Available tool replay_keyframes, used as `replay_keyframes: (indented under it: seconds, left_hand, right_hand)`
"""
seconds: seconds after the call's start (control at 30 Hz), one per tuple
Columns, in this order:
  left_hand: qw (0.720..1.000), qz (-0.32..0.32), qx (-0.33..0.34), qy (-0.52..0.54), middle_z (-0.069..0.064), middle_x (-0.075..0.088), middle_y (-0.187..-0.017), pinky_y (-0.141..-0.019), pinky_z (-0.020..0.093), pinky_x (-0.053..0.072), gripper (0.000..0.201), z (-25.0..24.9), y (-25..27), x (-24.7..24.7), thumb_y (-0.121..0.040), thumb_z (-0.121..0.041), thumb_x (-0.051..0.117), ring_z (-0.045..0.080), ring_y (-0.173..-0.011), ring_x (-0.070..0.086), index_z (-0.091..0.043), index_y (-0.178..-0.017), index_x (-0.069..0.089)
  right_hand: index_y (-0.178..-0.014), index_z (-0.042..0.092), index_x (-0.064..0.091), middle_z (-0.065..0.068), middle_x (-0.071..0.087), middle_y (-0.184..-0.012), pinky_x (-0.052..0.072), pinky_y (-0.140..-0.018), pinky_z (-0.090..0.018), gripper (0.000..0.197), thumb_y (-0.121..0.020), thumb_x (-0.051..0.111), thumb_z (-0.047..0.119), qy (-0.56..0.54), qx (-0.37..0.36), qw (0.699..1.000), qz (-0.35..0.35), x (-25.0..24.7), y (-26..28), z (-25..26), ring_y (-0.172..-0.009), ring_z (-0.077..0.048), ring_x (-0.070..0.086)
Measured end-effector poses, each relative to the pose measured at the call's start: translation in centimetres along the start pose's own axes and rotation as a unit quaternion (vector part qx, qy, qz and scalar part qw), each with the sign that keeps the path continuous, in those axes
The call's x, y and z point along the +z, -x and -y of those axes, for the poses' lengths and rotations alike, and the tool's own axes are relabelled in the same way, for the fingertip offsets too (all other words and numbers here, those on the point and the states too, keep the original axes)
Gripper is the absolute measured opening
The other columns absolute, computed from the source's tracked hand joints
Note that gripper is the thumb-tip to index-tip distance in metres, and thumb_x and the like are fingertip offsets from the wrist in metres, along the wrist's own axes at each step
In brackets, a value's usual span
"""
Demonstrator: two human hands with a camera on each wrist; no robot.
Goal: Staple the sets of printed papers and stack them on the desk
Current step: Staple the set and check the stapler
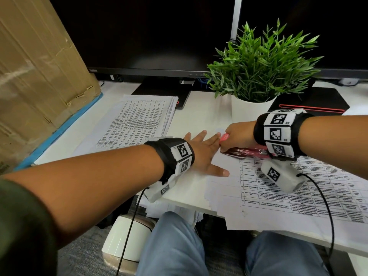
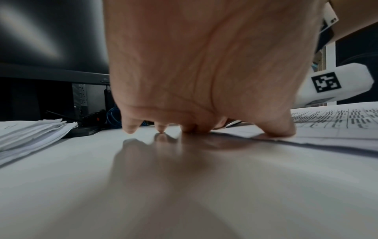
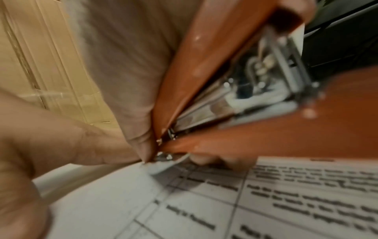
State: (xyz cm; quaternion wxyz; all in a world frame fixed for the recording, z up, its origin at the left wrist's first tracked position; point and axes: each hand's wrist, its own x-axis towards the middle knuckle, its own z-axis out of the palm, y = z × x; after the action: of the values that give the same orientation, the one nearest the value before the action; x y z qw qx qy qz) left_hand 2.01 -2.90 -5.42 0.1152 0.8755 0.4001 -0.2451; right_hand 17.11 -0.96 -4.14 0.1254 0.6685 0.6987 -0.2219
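Even indoor light, glossy desk [image 2: 184,186] reflecting the hand, right wrist view blurred, wide-angle edges bowed

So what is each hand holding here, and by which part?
The right hand grips the red stapler near its front end, at the paper set's corner. The left hand holds nothing, lying flat beside it.

The left hand [image 1: 201,154] lies flat, fingers spread, on the printed papers [image 1: 298,188] at the bench's [image 1: 199,110] near edge. The right hand [image 1: 238,137] grips a red stapler [image 1: 247,152] at their far-left corner.
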Motion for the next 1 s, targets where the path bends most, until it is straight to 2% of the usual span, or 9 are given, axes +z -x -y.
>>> replay_keyframes:
  seconds: [0.13,0.27,0.53,0.7,1.0]
  left_hand:
    - [1.0,-0.003,-0.001,-0.002,-0.009,-0.024,-0.16,-0.117,0.061,-0.004,0.103,0.1,-0.1,0.0,-0.084,-0.079,0.035,0.027,-0.149,-0.018,-0.025,-0.151,-0.021]
    - [1.0,-0.003,-0.007,-0.011,-0.009,-0.023,-0.16,-0.117,0.061,-0.003,0.103,0.0,-0.2,0.1,-0.084,-0.079,0.034,0.026,-0.149,-0.018,-0.024,-0.152,-0.018]
    - [1.0,0.002,-0.015,-0.021,-0.009,-0.023,-0.16,-0.117,0.061,-0.002,0.101,-0.2,0.0,-0.1,-0.085,-0.078,0.033,0.025,-0.149,-0.018,-0.023,-0.153,-0.017]
    - [1.0,0.004,-0.016,-0.023,-0.009,-0.023,-0.16,-0.117,0.061,-0.002,0.101,-0.3,0.0,-0.3,-0.086,-0.077,0.034,0.025,-0.149,-0.019,-0.023,-0.153,-0.018]
    - [1.0,0.001,-0.013,-0.027,-0.008,-0.023,-0.16,-0.118,0.06,-0.002,0.101,-0.1,-0.3,0.0,-0.085,-0.079,0.032,0.025,-0.148,-0.02,-0.023,-0.153,-0.018]
  right_hand:
    - [-0.086,0.01,0.065,-0.008,0.069,-0.083,0.05,-0.071,-0.032,0.045,-0.077,0.063,0.055,0.0,0.01,1.0,0.021,-0.6,-0.1,-0.3,-0.072,-0.024,0.062]
    - [-0.092,0.012,0.067,-0.009,0.073,-0.091,0.054,-0.082,-0.035,0.05,-0.076,0.062,0.059,0.001,0.017,0.999,0.034,-1.0,-0.1,-0.4,-0.083,-0.026,0.069]
    - [-0.089,0.013,0.066,-0.009,0.072,-0.091,0.053,-0.077,-0.031,0.044,-0.079,0.063,0.055,0.002,0.03,0.998,0.055,-1.7,0.2,-0.4,-0.072,-0.022,0.065]
    - [-0.092,0.012,0.067,-0.009,0.073,-0.093,0.054,-0.082,-0.033,0.047,-0.078,0.063,0.057,0.008,0.03,0.998,0.059,-1.8,0.0,-0.5,-0.075,-0.023,0.066]
    - [-0.099,0.011,0.069,-0.01,0.073,-0.096,0.054,-0.083,-0.034,0.047,-0.081,0.063,0.054,-0.013,0.021,0.998,0.049,-1.7,0.0,-1.0,-0.075,-0.021,0.065]
